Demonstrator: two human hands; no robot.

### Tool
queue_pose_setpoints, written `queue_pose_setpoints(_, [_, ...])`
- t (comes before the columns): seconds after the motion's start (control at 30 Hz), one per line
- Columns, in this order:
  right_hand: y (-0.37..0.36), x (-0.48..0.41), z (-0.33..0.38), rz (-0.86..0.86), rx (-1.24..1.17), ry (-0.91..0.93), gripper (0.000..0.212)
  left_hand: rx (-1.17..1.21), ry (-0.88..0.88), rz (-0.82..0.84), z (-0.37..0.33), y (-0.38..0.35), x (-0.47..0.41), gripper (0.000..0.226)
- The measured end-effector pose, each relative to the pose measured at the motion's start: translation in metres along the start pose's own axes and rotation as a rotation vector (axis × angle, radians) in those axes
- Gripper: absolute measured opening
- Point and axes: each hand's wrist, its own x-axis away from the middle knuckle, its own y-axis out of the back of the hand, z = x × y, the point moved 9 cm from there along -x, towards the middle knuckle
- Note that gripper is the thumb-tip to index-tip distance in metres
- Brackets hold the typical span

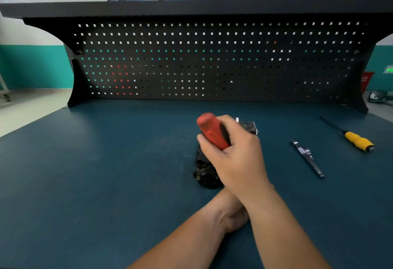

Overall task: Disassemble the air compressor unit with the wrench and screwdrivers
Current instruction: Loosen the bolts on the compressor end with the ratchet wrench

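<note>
1. The air compressor unit [204, 173] stands on the dark blue workbench [106, 173], near the middle. Most of it is covered by the right hand [236, 158].
2. What shows of the unit is a black, dirty body with a round opening, below and to the left of the knuckles. A grey metal part with a small shiny stud shows just behind the hand.
3. The right hand is directly over the unit and grips the red-handled screwdriver [210, 130]. Its fingers [202, 140] are curled tightly around the handle, and the thumb lies on the upper side.
4. The round end of the red handle sticks out above the hand and is tilted to the left. The shaft and the tip are hidden, so I cannot tell which part of the unit they touch.
5. The left hand [231, 219] lies on the bench near the person, under the right forearm. Its fingers are covered, so I cannot tell whether they are apart or hold something.
6. A slim metal wrench [307, 158] lies flat, well apart to the right of the unit.
7. A yellow-handled screwdriver [357, 142] lies further right, with its dark shaft pointing to the back left.
8. A black pegboard [212, 60] stands along the back edge of the bench.
</note>
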Motion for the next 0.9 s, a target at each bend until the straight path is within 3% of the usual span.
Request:
queue_pose_setpoints(0.07, [-0.001, 0.0, 0.0, -0.001, 0.007, 0.012, 0.015, -0.008, -0.013, -0.003, -0.002, 0.001, 0.0, 0.014])
queue_pose_setpoints(0.17, [0.025, 0.0, -0.007, -0.134, -0.121, -0.031, 0.013, -0.054, -0.047, -0.056, -0.002, 0.006, -0.002, 0.022])
queue_pose_setpoints(0.23, [0.052, 0.001, -0.019, -0.274, -0.274, -0.117, 0.008, -0.09, -0.057, -0.088, -0.001, 0.008, -0.003, 0.03])
queue_pose_setpoints(0.43, [0.132, 0.037, -0.099, -0.813, -0.836, -0.438, 0.015, -0.09, -0.034, -0.067, -0.001, 0.003, -0.001, 0.025])
queue_pose_setpoints(0.53, [0.135, 0.076, -0.141, -0.995, -1.001, -0.68, 0.021, -0.09, -0.034, -0.068, 0.0, 0.003, -0.001, 0.019])
queue_pose_setpoints(0.6, [0.131, 0.094, -0.154, -1.077, -1.045, -0.748, 0.023, -0.088, -0.038, -0.066, -0.001, 0.003, 0.0, 0.018])
queue_pose_setpoints(0.73, [0.134, 0.088, -0.146, -1.087, -1.008, -0.675, 0.019, -0.09, -0.026, -0.065, 0.001, 0.005, -0.001, 0.018])
queue_pose_setpoints(0.9, [0.129, 0.035, -0.08, -0.812, -0.732, -0.346, 0.011, -0.076, -0.037, -0.057, -0.001, 0.006, -0.003, 0.02])
